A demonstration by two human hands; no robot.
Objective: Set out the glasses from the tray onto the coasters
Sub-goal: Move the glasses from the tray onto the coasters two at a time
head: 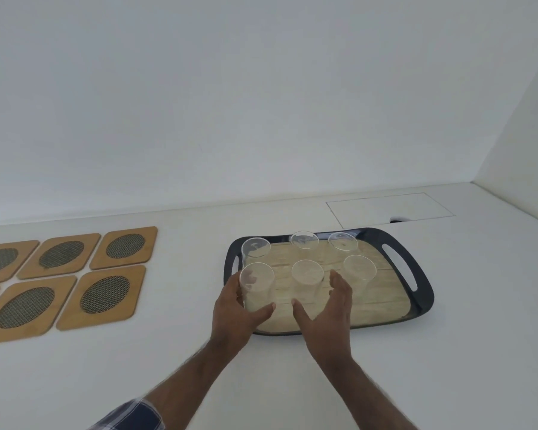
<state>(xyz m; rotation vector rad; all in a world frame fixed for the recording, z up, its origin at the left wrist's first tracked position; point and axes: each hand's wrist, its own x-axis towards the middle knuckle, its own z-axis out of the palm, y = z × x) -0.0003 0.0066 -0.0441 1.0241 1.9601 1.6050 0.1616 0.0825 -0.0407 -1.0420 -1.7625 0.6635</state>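
A black tray with a wood-look floor sits right of centre on the white table. Several clear glasses stand on it in two rows. My left hand is wrapped around the front-left glass, thumb on its near side and fingers behind it. My right hand is cupped around the front-middle glass with fingers spread; a small gap shows beside the glass. The front-right glass and the back row stand untouched. Several wooden coasters with oval mesh centres lie bare at the left.
A thin rectangular outline of a hatch with a small dark notch lies in the table behind the tray. White walls close off the back and the right side. White tabletop lies between the coasters and the tray.
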